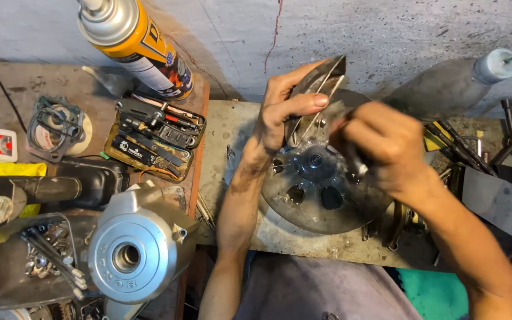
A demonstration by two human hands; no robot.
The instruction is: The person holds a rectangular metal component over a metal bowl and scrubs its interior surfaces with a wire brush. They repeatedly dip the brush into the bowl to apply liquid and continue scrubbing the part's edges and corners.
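Cluttered bench: clear tub (7, 278) holds bolts (51, 252); hands (339, 127) grip disc (321, 189).

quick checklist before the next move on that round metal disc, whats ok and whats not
1. Left hand has a firm hold: ok, its fingers wrap a curved metal piece standing on the round metal disc.
2. Right hand steady: cannot tell, it is blurred.
3. What the right hand holds: cannot tell, only a small dark tool end shows.
4. Disc supported: ok, it rests on the wooden bench.
5. Space around the disc: not ok, loose tools crowd its right side.
6. Spray can clear of the hands: ok, it stands far left.
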